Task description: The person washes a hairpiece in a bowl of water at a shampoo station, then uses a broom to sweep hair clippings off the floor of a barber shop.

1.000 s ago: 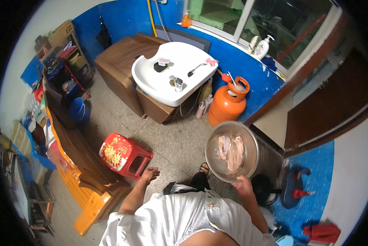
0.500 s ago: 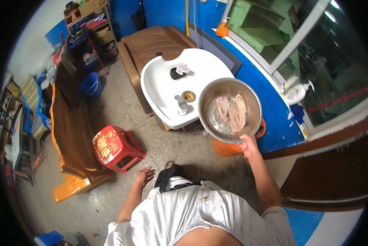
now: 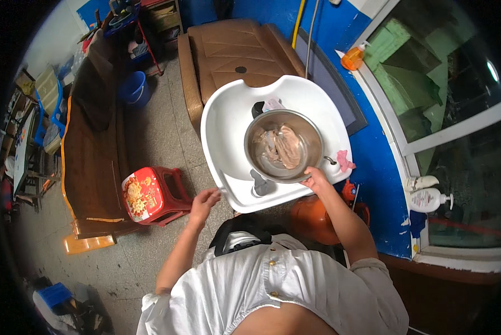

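Observation:
My right hand (image 3: 316,180) grips the near right rim of a round stainless steel basin (image 3: 314,138). The basin is over a white shampoo sink (image 3: 220,134); whether it touches the sink I cannot tell. Limp pinkish-beige pieces (image 3: 288,146) lie in its bottom, perhaps wet; cloth or not, I cannot make out. My left hand (image 3: 204,204) hangs free with its fingers apart, between the sink's near left edge and a red plastic stool (image 3: 144,192). A grey tap-like fitting (image 3: 258,183) shows just below the basin. Behind it lie a black item (image 3: 258,109) and a pale cloth (image 3: 273,104).
A brown reclining couch (image 3: 234,47) joins the sink's far side. An orange-red rounded container (image 3: 309,220) stands under the right edge, a pink cloth (image 3: 345,161) above it. Pump bottles (image 3: 426,200) line the window ledge. At left are a wooden bench (image 3: 91,139) and blue bucket (image 3: 134,89).
The basin in my right hand has moved left, from beside the sink's right edge to over the sink. My left hand has risen toward the sink. My view has shifted too.

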Demonstrator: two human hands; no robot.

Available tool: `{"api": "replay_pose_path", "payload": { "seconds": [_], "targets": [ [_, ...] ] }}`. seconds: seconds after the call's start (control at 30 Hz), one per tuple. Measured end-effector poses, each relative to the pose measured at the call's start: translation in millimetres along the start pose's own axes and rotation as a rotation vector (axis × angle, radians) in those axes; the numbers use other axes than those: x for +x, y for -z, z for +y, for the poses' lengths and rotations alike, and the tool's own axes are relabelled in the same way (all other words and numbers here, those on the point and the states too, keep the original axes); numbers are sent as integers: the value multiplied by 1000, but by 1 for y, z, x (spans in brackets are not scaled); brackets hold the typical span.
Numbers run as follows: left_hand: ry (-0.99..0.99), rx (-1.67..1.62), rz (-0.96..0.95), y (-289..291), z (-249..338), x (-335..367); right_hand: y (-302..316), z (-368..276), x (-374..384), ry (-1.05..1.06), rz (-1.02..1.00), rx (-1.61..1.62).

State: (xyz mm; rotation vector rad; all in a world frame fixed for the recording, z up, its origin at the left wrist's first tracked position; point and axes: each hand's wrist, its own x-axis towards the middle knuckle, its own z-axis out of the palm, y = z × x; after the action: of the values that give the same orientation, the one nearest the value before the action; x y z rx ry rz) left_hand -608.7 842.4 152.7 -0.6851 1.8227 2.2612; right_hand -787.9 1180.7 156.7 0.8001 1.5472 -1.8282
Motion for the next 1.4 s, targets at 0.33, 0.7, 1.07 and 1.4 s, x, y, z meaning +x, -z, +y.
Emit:
{"api": "replay_pose_path", "payload": {
  "seconds": [0.33, 0.7, 1.07, 1.4],
  "targets": [
    [-33, 185, 19, -81, 25, 58, -41, -5, 114, -256, -56, -185],
    [45, 537, 129, -139, 41, 79, 15, -12, 168, 185, 30, -962],
    [73, 881, 327, -174, 82, 67, 60, -86, 177, 370, 165, -1484],
    [18, 781, 223, -164, 88, 120, 12, -67, 157, 633, -397, -1179]
  ]
}}
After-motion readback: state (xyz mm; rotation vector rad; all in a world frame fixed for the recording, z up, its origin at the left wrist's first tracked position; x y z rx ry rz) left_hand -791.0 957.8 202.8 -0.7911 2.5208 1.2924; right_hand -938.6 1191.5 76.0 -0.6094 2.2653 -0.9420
